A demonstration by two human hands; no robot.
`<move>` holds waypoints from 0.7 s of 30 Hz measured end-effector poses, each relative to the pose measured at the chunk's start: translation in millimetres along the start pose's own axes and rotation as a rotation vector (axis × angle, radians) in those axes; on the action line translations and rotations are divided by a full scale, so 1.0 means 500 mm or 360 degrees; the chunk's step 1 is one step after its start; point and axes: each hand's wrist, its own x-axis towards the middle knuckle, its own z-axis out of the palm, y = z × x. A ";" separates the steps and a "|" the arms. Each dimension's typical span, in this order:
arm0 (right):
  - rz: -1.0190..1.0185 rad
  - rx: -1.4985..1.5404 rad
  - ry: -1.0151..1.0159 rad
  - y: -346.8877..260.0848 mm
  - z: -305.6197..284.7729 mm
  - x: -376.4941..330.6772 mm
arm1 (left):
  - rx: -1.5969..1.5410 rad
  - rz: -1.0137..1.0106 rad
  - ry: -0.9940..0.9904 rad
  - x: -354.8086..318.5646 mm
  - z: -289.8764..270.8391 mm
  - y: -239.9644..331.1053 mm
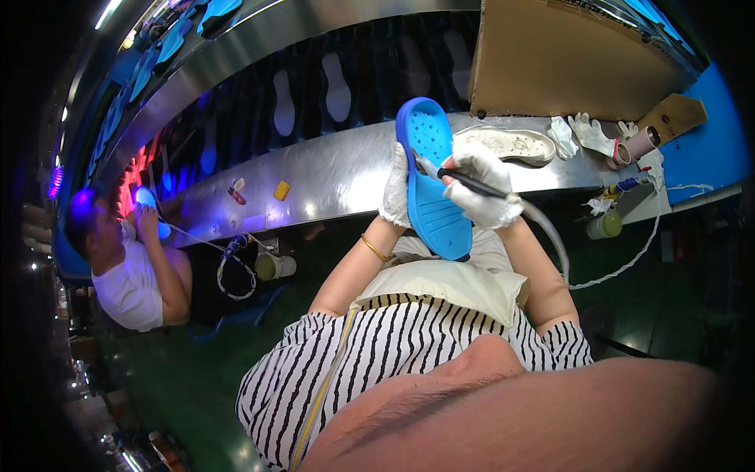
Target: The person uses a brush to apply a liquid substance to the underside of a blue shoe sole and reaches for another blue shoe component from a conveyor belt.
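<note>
A blue shoe sole (437,206) is held up in front of my body, its toe end pointing away and its ridged inner face showing. My left hand (395,189), in a white glove, grips the sole along its left edge. In my white-gloved right hand (481,185) is a brush with a dark handle (469,182) and a pale tube trailing from its back end. The brush's light tip (425,164) is at the sole's inner face near the left rim. My right fingers are closed round the handle.
Ahead runs a metal bench edge (314,177) beside a dark conveyor carrying several soles (338,86). On the right lie a whitish sole-shaped tray (511,145), white gloves (590,134) and a cardboard box (574,63). A yellow block (281,190) sits left. Another person (138,267) works at far left.
</note>
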 end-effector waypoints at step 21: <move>0.0186 -0.0282 -0.0178 -0.008 -0.001 -0.009 | 0.0196 0.0328 0.0247 0.018 0.022 0.081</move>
